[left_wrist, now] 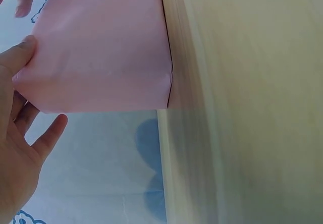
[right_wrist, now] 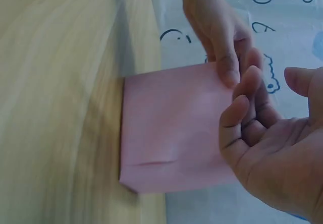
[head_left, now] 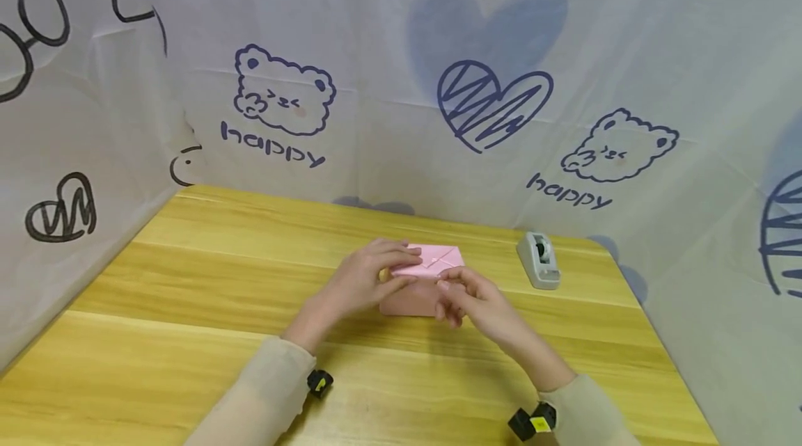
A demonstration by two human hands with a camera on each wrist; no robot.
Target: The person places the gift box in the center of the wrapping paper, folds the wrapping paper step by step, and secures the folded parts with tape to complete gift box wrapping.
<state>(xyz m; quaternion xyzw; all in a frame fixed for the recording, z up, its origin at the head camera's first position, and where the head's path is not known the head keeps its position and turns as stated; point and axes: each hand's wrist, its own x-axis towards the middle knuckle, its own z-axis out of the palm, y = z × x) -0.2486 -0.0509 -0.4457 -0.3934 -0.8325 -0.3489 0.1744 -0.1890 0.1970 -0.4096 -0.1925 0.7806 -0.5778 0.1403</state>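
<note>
A box wrapped in pink paper (head_left: 409,298) stands on the wooden table, with crossing folds of paper on its top. My left hand (head_left: 371,271) holds its upper left edge, fingers over the top and thumb against the front face. In the left wrist view that thumb (left_wrist: 22,52) lies at the edge of the pink face. My right hand (head_left: 479,301) is at the box's upper right front edge, fingers loosely bent. The right wrist view shows its thumb (right_wrist: 299,80) apart from the bent fingers (right_wrist: 234,118), with nothing visible between them.
A white tape dispenser (head_left: 540,261) stands right of the box, near the table's back edge. White cloth (head_left: 388,126) with drawn bears and hearts hangs behind the table (head_left: 188,279) and along both sides. Each wrist carries a small black device (head_left: 321,383).
</note>
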